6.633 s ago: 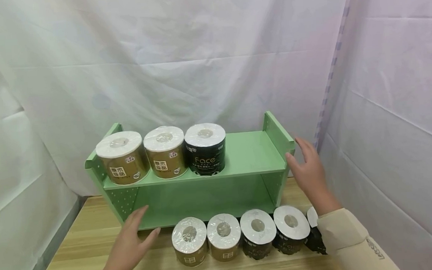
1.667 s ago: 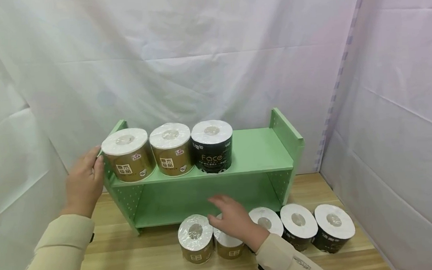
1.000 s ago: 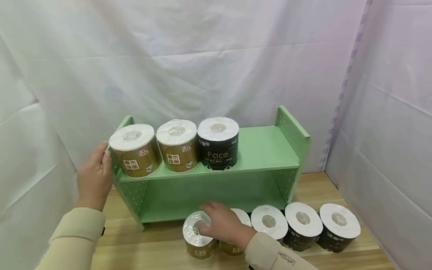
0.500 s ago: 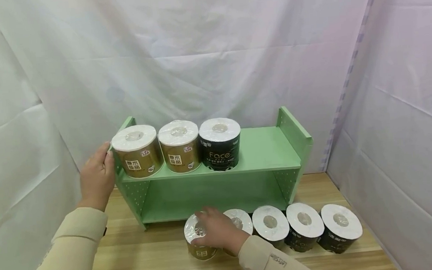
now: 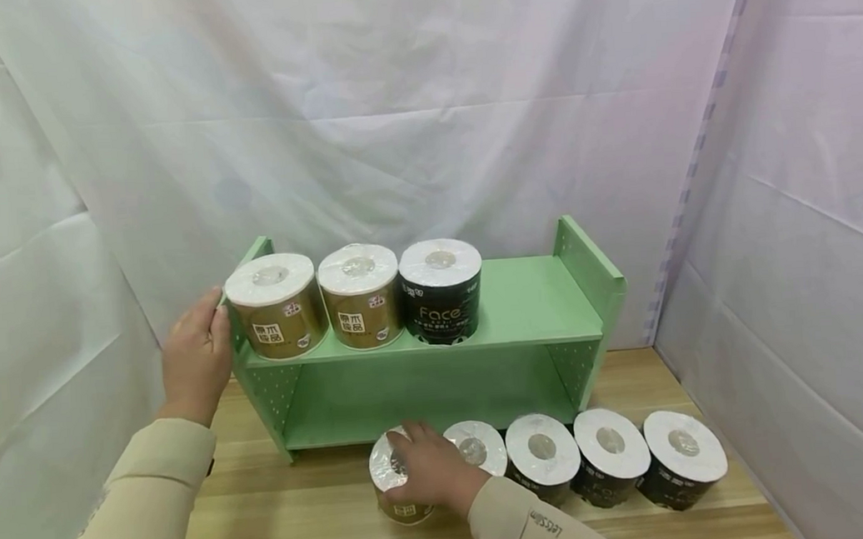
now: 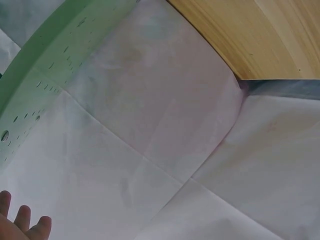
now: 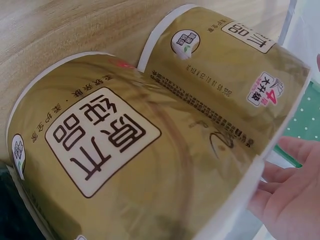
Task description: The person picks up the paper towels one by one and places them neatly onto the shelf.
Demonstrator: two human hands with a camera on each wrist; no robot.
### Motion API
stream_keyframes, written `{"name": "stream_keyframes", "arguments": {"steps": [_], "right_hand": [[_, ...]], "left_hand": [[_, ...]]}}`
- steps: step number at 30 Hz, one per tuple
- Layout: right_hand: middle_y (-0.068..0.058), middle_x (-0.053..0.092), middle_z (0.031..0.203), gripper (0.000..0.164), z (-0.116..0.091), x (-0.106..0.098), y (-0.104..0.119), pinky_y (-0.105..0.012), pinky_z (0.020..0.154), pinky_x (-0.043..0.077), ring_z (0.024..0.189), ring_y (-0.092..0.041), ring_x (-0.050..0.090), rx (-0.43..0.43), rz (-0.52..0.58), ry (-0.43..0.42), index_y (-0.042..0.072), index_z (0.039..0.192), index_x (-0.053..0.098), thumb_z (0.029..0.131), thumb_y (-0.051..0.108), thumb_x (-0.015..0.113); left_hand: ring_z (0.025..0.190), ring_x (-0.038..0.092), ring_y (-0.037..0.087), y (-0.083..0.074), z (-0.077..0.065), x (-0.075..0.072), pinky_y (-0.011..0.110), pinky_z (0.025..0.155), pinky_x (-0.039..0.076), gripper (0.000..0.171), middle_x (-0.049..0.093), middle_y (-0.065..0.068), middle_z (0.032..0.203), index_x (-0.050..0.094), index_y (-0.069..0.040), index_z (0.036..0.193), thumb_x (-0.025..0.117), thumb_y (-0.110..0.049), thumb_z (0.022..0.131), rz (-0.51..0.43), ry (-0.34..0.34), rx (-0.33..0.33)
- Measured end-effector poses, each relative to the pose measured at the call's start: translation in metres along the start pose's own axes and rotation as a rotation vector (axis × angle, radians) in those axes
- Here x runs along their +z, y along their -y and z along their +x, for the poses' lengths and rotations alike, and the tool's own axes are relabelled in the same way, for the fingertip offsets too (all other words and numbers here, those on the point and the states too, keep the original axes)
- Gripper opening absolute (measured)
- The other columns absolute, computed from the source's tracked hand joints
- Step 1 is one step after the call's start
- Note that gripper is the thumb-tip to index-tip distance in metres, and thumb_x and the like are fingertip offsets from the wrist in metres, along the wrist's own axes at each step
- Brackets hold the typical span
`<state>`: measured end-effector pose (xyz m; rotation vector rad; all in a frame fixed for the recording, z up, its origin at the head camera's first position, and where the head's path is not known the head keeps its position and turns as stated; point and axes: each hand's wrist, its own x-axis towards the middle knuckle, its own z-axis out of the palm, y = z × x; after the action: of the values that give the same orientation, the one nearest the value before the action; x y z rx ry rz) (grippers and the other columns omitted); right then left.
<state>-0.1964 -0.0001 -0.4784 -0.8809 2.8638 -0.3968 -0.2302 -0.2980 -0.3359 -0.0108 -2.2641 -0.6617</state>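
The right hand (image 5: 432, 471) is over the gold roll (image 5: 383, 467) at the left end of the near row, on the wood table (image 5: 306, 512). Its fingers and thumb are apart, with the fingers over the roll's top and the thumb by its near side; I cannot tell if they squeeze. A second gold roll (image 5: 478, 444) is just to the right, partly hidden by the hand, then come three black rolls (image 5: 543, 472). The left hand (image 5: 195, 353) is at the green shelf's (image 5: 538, 295) left edge; I cannot tell if its fingers grip it. On the top board's left part stand two gold rolls (image 5: 285, 321) and one black roll (image 5: 442, 310). Green board shows from there to the right side wall (image 5: 589, 258). Wood shows left of the gold roll and on its near side, so there is room there. The shelf's near edge is just beyond it.
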Motion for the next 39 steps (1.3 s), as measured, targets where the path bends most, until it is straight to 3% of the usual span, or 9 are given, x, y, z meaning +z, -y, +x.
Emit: {"name": "stream_keyframes", "arguments": {"steps": [24, 39], "right_hand": [[-0.015, 0.043, 0.142, 0.085, 0.008, 0.000, 0.008, -0.048, 0.096, 0.047, 0.131, -0.034, 0.043, 0.047, -0.029, 0.009, 0.013, 0.140, 0.048, 0.073, 0.057, 0.074], [-0.014, 0.049, 0.134, 0.086, 0.014, 0.005, 0.008, -0.044, 0.088, 0.051, 0.122, -0.031, 0.050, 0.032, -0.091, -0.018, 0.012, 0.138, 0.050, 0.069, 0.058, 0.073]], "left_hand": [[0.119, 0.048, 0.050, -0.001, -0.001, 0.000, 0.063, 0.098, 0.036, 0.042, 0.054, 0.028, 0.131, 0.051, -0.002, 0.137, 0.038, -0.025, 0.103, -0.016, 0.013, -0.020], [0.119, 0.049, 0.049, 0.000, -0.001, 0.001, 0.063, 0.097, 0.037, 0.043, 0.054, 0.028, 0.130, 0.050, -0.003, 0.138, 0.037, -0.025, 0.104, -0.004, 0.007, -0.021]]}}
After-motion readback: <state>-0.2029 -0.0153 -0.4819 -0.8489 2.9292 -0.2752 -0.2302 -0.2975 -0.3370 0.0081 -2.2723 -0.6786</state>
